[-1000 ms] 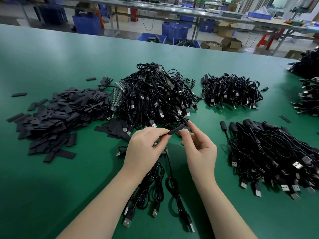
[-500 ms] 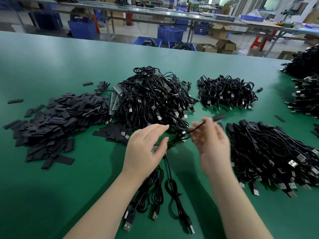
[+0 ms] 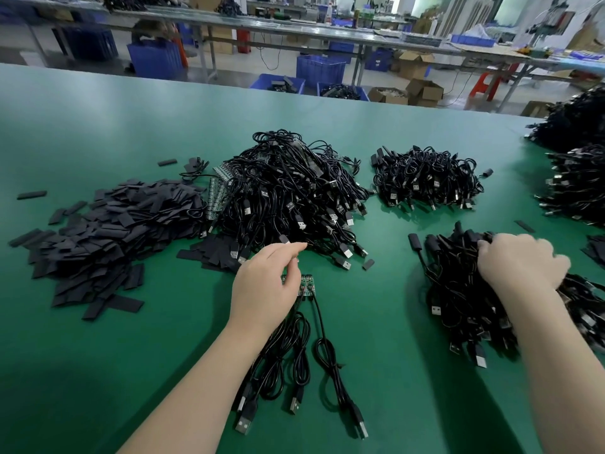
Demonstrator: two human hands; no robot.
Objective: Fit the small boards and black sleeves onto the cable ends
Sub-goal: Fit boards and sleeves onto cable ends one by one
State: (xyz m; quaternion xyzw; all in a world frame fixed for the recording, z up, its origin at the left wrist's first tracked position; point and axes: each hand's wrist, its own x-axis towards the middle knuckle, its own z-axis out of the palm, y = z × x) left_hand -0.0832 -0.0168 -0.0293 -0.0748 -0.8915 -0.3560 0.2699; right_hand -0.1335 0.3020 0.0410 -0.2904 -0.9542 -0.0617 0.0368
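Flat black sleeves (image 3: 98,231) lie heaped at the left of the green table (image 3: 98,132). A big tangle of black USB cables (image 3: 288,198) fills the middle, with strips of small green boards (image 3: 216,198) at its left edge. My left hand (image 3: 265,283) hovers with relaxed fingers pointing at that tangle, just over small green boards (image 3: 306,285) joined to a few coiled cables (image 3: 294,355). My right hand (image 3: 520,263) rests knuckles-up on the pile of sleeved cables (image 3: 458,290) at the right. Its fingers bend down into the pile, hiding what they hold.
Another cable bundle (image 3: 425,181) lies behind the sleeved pile, and more black cable heaps (image 3: 576,185) sit at the far right edge. A loose sleeve (image 3: 368,264) lies near the middle tangle. Beyond the table stand blue crates (image 3: 320,70) and cardboard boxes.
My right hand has carried the sleeved cable from the middle over to the right-hand pile. My left hand has let go and now hovers above the small boards.
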